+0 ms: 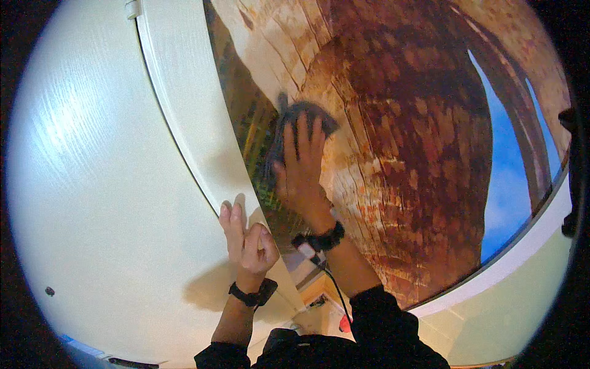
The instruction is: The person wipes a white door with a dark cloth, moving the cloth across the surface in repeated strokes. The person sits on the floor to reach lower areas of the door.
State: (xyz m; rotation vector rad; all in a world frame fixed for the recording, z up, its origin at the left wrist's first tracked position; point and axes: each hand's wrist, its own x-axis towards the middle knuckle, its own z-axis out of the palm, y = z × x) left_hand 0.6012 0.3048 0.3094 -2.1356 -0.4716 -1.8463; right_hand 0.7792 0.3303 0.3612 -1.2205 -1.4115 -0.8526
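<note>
My right hand (304, 161) lies spread over a dark cloth (318, 113), pressing it against a large glossy picture surface (396, 152) that shows brown rock and blue sky; whether it is a screen or a print I cannot tell. The hand and cloth look slightly blurred. To its left, my left hand (251, 244) rests at the white panel beside the picture (184, 60), two fingers extended and the others curled. Nothing shows in it, though the inside of the curled fingers is partly hidden. A black wristband (253, 293) circles my left wrist, another black band (322, 237) my right.
A long narrow groove (170, 124) runs down the white surface (106, 207). From a small white connector (306, 250) at my right wrist, a black cable (339, 288) runs down to my sleeve. A red object (345, 324) shows below. The picture's dark edge (465, 279) curves at lower right.
</note>
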